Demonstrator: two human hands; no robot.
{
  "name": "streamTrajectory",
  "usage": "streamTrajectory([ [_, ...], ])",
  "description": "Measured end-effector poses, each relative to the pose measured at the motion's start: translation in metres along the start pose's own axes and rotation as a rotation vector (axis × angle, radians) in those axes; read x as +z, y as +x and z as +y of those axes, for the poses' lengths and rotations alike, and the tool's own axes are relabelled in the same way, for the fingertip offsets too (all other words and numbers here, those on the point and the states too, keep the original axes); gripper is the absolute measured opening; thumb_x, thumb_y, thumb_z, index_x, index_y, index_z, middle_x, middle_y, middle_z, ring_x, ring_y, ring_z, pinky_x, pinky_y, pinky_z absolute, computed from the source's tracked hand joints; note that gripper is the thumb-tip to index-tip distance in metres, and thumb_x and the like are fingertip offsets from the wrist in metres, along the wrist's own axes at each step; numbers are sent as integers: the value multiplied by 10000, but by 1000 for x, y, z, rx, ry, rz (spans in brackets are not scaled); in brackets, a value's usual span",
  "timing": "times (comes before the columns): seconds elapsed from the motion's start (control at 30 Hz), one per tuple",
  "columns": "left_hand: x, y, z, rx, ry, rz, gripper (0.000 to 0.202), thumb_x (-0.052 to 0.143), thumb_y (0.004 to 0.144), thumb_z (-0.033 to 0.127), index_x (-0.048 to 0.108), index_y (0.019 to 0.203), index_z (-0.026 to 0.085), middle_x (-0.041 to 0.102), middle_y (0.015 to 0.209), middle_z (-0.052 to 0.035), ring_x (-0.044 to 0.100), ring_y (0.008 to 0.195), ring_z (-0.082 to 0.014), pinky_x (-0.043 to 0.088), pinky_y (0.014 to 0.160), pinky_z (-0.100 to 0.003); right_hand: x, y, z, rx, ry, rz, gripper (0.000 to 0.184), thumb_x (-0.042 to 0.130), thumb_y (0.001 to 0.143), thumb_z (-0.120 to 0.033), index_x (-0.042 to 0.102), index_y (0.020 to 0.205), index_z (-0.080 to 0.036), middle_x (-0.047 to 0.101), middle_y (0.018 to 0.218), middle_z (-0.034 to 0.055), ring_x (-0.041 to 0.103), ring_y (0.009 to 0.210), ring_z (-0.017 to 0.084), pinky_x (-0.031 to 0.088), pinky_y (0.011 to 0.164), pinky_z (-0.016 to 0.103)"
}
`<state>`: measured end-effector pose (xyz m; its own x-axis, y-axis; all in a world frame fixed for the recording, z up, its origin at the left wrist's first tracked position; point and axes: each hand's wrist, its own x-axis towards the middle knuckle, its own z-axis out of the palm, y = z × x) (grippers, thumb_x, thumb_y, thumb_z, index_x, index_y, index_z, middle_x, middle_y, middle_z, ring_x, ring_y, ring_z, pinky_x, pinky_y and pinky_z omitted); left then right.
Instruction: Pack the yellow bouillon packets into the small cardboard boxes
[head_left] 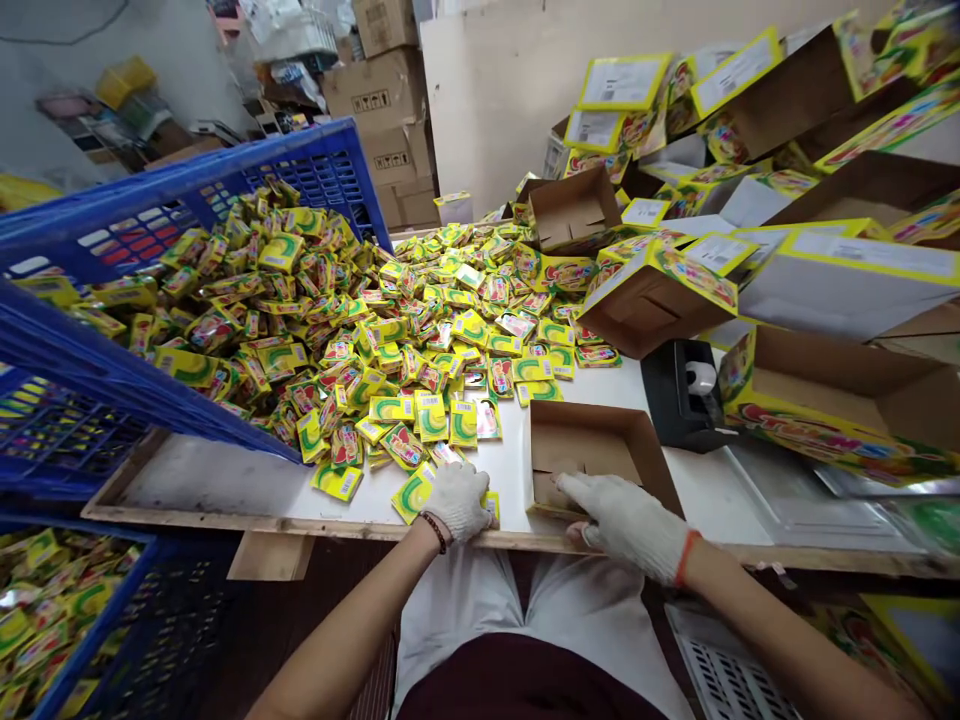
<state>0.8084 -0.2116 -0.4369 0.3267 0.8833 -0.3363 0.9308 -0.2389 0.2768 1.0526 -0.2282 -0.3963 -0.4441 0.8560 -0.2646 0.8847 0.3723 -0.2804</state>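
White tabletop (225,480) with a raw wooden lip carries everything. At its near edge the gloved left hand (459,500) sits knuckles-up, fingers curled shut over a few yellow sachets (414,493). Their corners stick out from under the glove on both sides. Just to its right, the right hand (630,522) lies across the near wall of a small open cardboard box (600,440). Its fingers are stretched flat and unclenched, and the forefinger reaches over the wall into the box, which looks empty.

The sachets look light, thin and glossy, probably slippery against one another and against cotton gloves. A squared stack pinched across its flat faces should hold better than a loose handful. The box seems light and thin-walled, likely to slide or flex, and best steadied at a wall or corner.

Farther in, a loose heap (360,330) of the same packets spreads over the middle of the table. It spills from a tipped blue crate (112,250) at the left edge. A black tape dispenser (686,395) stands just beyond the box, to its right. Printed cartons (825,260) are piled up at the far right corner.
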Motion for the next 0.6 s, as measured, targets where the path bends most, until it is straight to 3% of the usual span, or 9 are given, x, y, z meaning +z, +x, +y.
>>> streamTrajectory([
  [0.1, -5, -3, -11, -17, -114, 60, 206, 699, 814, 356, 662, 904, 174, 673, 984, -79, 614, 954, -239, 473, 850, -349, 10, -19, -22, 41, 380, 109, 263, 491, 894, -364, 660, 993, -188, 708, 1032, 125, 670, 985, 275, 505, 893, 413],
  [0.17, -6, -15, -19, 11, -411, 116, 170, 653, 836, 294, 633, 956, 174, 663, 988, -50, 609, 924, -190, 482, 835, -302, 25, -24, -43, 144, 844, -31, 430, 367, 946, -534, 636, 960, -198, 697, 893, 89, 678, 773, 219, 534, 719, 352],
  [0.27, -7, -34, -26, 167, -925, 72, 200, 659, 770, 208, 640, 966, 174, 667, 986, -34, 618, 909, -171, 501, 849, -290, 54, -13, -74, 319, 1638, -442, 629, 365, 878, -741, 607, 1084, -199, 696, 872, 81, 658, 615, 172, 486, 524, 268],
  [0.3, -8, -38, -27, 236, -988, 12, 207, 654, 747, 187, 662, 954, 180, 675, 1000, -35, 626, 929, -179, 506, 863, -298, 63, -6, -81, 339, 1852, -500, 629, 429, 852, -749, 604, 1103, -200, 701, 895, 83, 670, 640, 167, 496, 534, 256],
  [0.37, -11, -39, -26, 340, -968, -65, 265, 615, 715, 131, 709, 953, 198, 691, 1042, -39, 632, 1030, -205, 505, 919, -319, 77, 10, -91, 338, 2123, -434, 520, 616, 802, -652, 617, 1066, -204, 708, 931, 73, 688, 717, 152, 537, 624, 245],
  [0.4, -13, -35, -26, 353, -913, -55, 315, 579, 711, 102, 723, 971, 206, 696, 1070, -42, 626, 1083, -212, 497, 954, -326, 82, 17, -92, 350, 2171, -349, 464, 690, 771, -581, 621, 1040, -209, 711, 940, 64, 689, 737, 146, 550, 665, 246],
  [0.47, -17, -18, -25, 250, -713, 84, 386, 515, 735, 69, 722, 1027, 213, 695, 1106, -47, 609, 1145, -205, 469, 1016, -332, 90, 29, -89, 383, 2088, -151, 438, 756, 725, -499, 616, 1035, -223, 720, 954, 51, 691, 766, 155, 567, 712, 267],
  [0.53, -21, 7, -23, 43, -506, 272, 341, 516, 799, 114, 695, 1082, 180, 672, 1133, -92, 598, 1140, -238, 456, 1027, -381, 95, 34, -79, 336, 1797, 14, 477, 760, 696, -510, 612, 1044, -220, 731, 988, 66, 700, 844, 207, 583, 779, 325],
  [0.6, -24, 34, -20, -154, -256, 366, 338, 603, 836, 267, 655, 1145, 141, 630, 1163, -155, 569, 1135, -318, 442, 1000, -469, 97, 35, -67, 236, 1422, 124, 456, 696, 728, -532, 618, 1039, -207, 738, 1044, 95, 693, 960, 268, 572, 876, 385],
])
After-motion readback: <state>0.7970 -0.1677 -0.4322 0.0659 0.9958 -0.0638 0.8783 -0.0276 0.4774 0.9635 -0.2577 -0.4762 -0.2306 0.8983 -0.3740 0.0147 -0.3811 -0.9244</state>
